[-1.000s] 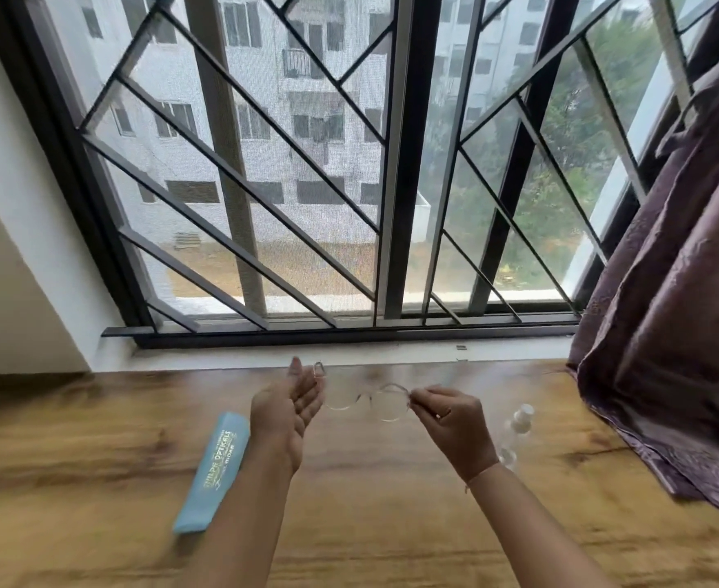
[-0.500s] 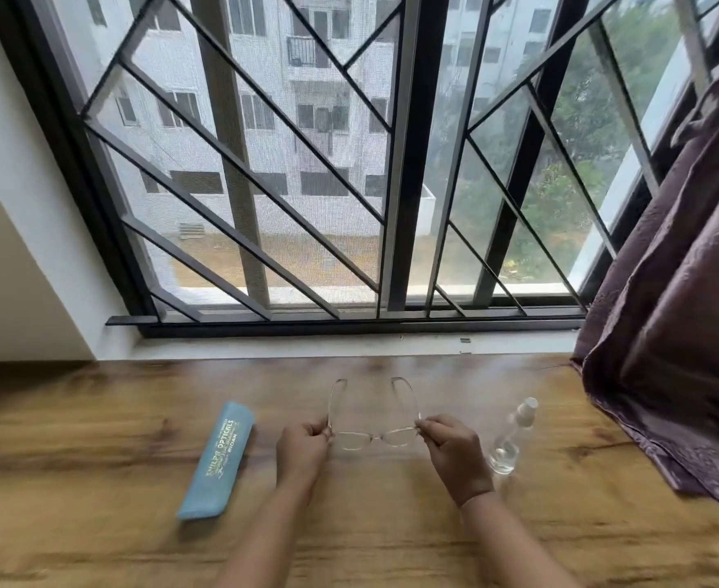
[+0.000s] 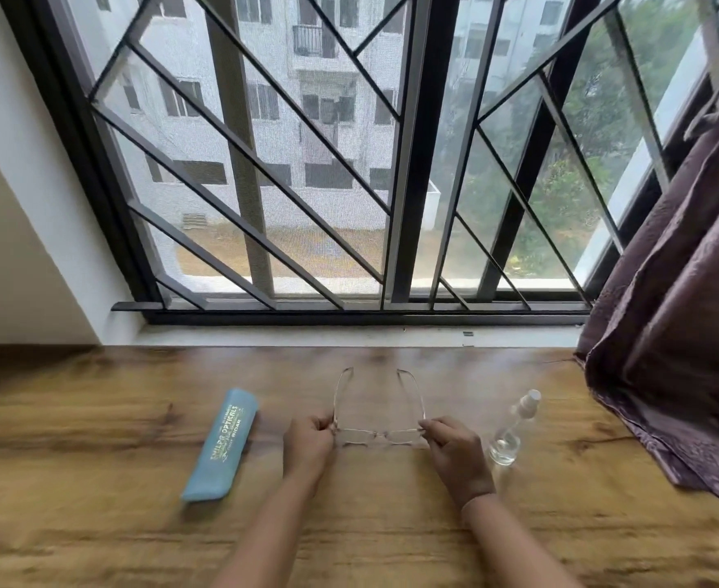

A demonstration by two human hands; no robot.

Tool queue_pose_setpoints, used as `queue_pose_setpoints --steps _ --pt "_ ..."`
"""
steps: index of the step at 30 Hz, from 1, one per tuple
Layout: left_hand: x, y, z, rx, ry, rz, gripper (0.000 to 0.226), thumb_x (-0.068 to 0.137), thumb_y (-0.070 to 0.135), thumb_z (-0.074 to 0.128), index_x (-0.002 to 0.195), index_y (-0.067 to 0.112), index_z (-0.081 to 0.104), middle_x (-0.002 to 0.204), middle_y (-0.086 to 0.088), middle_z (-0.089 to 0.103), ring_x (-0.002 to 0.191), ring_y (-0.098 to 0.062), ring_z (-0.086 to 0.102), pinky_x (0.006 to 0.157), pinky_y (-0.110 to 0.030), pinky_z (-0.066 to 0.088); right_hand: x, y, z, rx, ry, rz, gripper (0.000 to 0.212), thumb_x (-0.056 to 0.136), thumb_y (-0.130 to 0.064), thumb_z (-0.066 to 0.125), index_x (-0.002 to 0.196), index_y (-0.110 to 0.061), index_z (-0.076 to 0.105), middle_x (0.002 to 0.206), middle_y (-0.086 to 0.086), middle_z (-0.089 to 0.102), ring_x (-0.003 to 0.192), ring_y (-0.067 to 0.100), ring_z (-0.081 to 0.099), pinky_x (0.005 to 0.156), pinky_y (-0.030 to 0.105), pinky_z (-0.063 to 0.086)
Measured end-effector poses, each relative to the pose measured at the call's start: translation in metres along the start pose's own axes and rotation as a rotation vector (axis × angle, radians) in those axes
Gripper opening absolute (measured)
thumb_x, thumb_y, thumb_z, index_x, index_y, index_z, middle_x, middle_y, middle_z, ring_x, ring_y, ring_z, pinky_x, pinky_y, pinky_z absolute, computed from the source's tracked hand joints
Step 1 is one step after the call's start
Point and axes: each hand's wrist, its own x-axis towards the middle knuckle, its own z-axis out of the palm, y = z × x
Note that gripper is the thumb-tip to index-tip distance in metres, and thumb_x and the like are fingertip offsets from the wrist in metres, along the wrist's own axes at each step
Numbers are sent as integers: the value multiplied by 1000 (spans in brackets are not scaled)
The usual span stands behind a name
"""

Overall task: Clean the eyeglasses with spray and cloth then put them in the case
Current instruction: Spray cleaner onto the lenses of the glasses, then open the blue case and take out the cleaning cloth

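The thin clear-framed eyeglasses (image 3: 379,435) are held over the wooden table (image 3: 95,439), temples unfolded and pointing toward the window. My left hand (image 3: 309,445) pinches the left corner of the frame. My right hand (image 3: 455,454) pinches the right corner. A blue glasses case (image 3: 222,445) with printed lettering lies flat to the left of my left hand. A small clear spray bottle (image 3: 512,426) with a white nozzle stands just right of my right hand. No cloth is in view.
A barred window (image 3: 349,163) and white sill (image 3: 349,335) run along the table's far edge. A purple curtain (image 3: 680,311) hangs at the right and drapes onto the table's right end. A white wall (image 3: 18,227) stands at the left.
The glasses came down toward the table with temples now unfolded. My left hand, open a second ago, now pinches the frame's left corner. The view tilted downward.
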Motion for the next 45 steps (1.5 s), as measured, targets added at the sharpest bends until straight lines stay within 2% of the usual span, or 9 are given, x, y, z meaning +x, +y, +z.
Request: queue_pose_setpoints --steps 10,13,16,20,24,29,34,40,45 --pt "-8 6 -5 13 -18 18 29 80 0 57 77 24 73 67 10 65 74 -9 58 63 -26 39 -2 -3 -4 -42 -34 44 43 54 24 68 88 -3 72 70 6 68 70 12 56 64 14 44" --pt "-9 0 -8 2 16 2 22 83 2 58 97 11 73 90 0 72 91 -13 63 75 -27 46 -3 -3 -10 -109 -13 83 56 50 27 62 95 -5 71 68 7 63 62 23 60 62 20 42" --pt "-14 -6 -15 40 118 53 25 84 1 56 106 3 68 111 -3 68 103 -19 63 82 -30 48 1 -10 -14 -175 86 64 58 49 30 59 93 -6 72 71 9 60 69 27 57 69 21 41" --pt "-33 -12 -34 153 382 226 25 83 0 61 106 3 69 111 -13 67 111 -25 60 89 -31 45 13 -39 -9 -165 173 -27 49 57 24 62 94 -7 72 79 10 62 79 21 47 72 22 41" --pt "-42 -41 -63 503 597 421 53 84 32 50 125 -3 54 134 -21 50 125 -36 45 108 -37 32 26 -78 16 -73 115 -170 27 68 8 68 90 -9 71 81 7 63 80 22 53 67 29 50" --pt "-51 -60 -93 528 658 253 94 64 50 59 127 -17 39 121 -37 52 112 -48 49 97 -49 39 39 -127 61 -25 -113 -390 21 74 -7 68 94 -13 69 82 6 64 75 24 57 62 31 52" --pt "-55 -71 -103 442 630 137 117 48 27 91 137 -12 27 112 -35 55 101 -46 51 87 -48 43 44 -154 94 -194 -308 -474 38 53 -26 85 88 -25 70 71 -3 61 66 19 56 58 26 49" --pt "-51 -73 -105 345 597 154 119 49 18 90 141 -9 19 103 -24 61 95 -43 56 79 -45 47 44 -161 111 -395 -380 -474 56 44 -48 84 95 -32 70 69 -10 62 67 15 59 60 23 47" --pt "-50 -74 -104 310 604 143 113 57 15 86 145 0 16 105 -14 63 97 -36 57 78 -43 48 51 -170 115 -441 -473 -496 66 44 -43 84 107 -35 65 69 -10 61 66 15 57 60 22 44"
